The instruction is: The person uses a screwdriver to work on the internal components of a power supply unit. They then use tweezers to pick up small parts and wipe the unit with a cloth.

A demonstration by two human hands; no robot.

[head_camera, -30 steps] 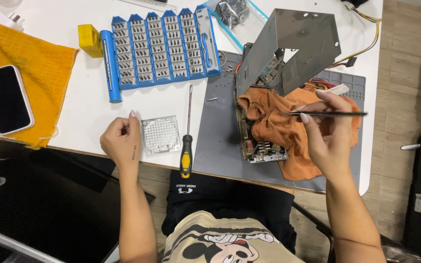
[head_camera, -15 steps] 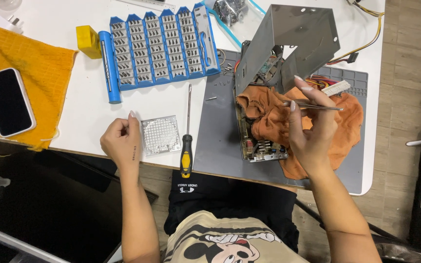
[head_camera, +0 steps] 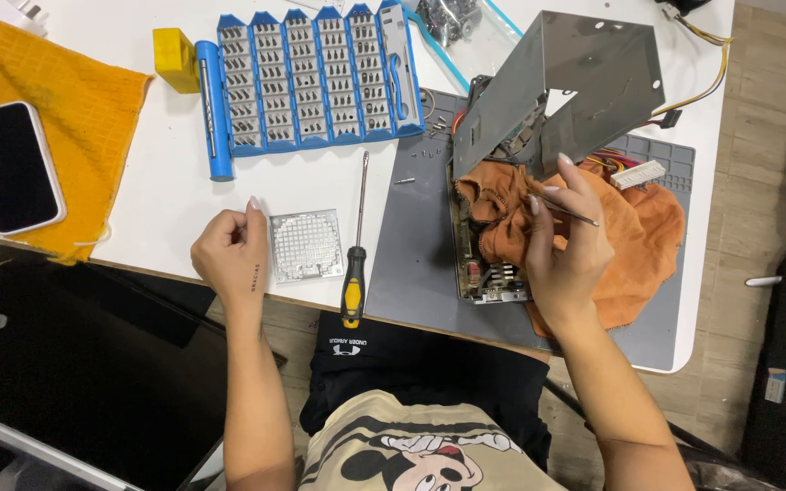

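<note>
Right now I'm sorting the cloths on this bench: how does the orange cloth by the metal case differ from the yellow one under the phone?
The rust-orange cloth lies crumpled on the grey work mat, partly stuffed into the open metal power-supply case. The mustard-yellow cloth lies spread flat on the white table. The yellow one carries a black smartphone; the orange one lies under the right hand, which holds a thin tool. Both are soft fabric.

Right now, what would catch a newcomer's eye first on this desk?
The blue bit case lying open at the top of the white table, and the orange cloth under an opened grey metal box on the right. The right hand holds a thin tool over that cloth.
</note>
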